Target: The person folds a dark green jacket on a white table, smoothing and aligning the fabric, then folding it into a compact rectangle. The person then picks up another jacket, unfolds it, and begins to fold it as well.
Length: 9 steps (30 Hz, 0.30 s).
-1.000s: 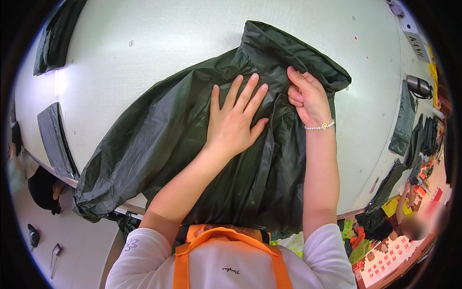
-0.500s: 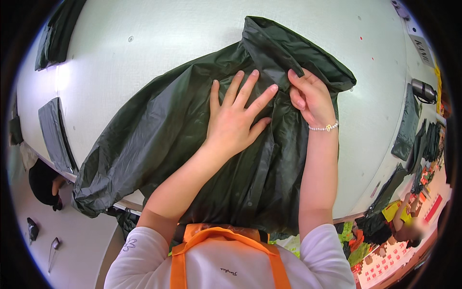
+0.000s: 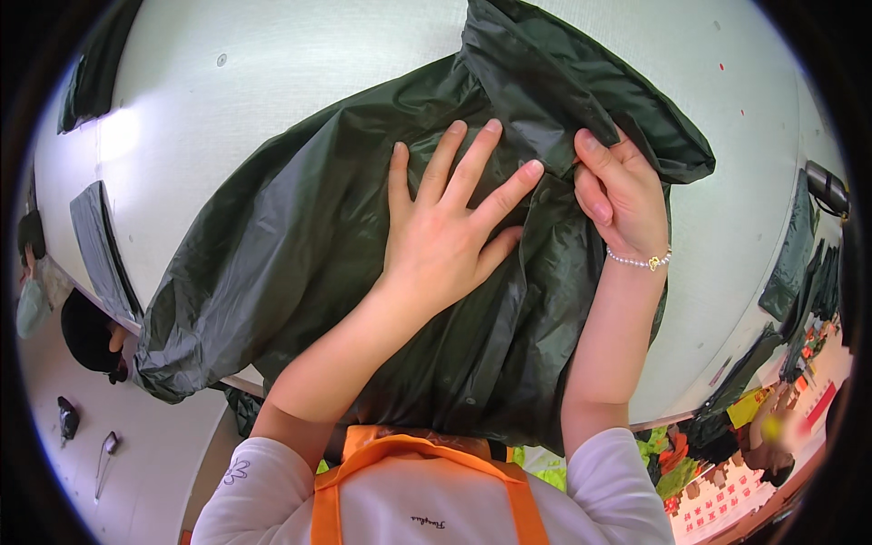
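Observation:
A dark green raincoat [image 3: 300,218] of thin, shiny material lies spread over the white table, its collar or hood end pointing away from me and one sleeve reaching to the lower left. My left hand [image 3: 445,218] rests flat on the front of the coat, fingers spread. At the base of the collar, my right hand [image 3: 622,191] pinches the coat's edge between thumb and curled fingers. A front placket with a snap runs down between my hands toward my apron.
Folded dark green garments lie on the white table [image 3: 300,64] at the left, one of them a flat grey-green bundle [image 3: 104,245]. More folded pieces [image 3: 788,259] and a dark flask [image 3: 828,189] are along the right edge. Other people are beyond the table on both sides.
My right hand has shifted right with the collar edge in its pinch, and the collar has spread up and to the right. The left hand stays flat, nearly in place.

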### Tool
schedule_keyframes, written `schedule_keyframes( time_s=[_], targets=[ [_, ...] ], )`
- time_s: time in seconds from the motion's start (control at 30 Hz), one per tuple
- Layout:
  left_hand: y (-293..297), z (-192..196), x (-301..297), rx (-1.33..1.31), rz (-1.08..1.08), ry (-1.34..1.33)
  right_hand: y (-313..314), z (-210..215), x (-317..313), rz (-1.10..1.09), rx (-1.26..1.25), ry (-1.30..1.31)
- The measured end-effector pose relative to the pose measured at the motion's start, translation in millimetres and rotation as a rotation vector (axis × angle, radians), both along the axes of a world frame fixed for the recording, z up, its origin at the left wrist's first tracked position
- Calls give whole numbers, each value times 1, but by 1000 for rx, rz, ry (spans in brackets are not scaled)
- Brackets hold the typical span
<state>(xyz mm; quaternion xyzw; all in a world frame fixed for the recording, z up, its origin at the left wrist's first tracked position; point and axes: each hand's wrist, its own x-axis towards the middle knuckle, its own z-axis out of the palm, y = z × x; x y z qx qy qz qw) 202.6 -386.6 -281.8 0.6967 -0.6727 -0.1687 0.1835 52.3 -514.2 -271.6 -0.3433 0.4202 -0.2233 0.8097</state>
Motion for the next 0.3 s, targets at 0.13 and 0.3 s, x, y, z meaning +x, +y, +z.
schedule_keyframes(
  time_s=[0.13, 0.3],
  targets=[
    [-1, 2, -1, 9, -1, -26, -1, -3, 0, 7, 10, -28],
    [-1, 1, -1, 20, -8, -36, -1, -3, -1, 39, 4, -6]
  ],
)
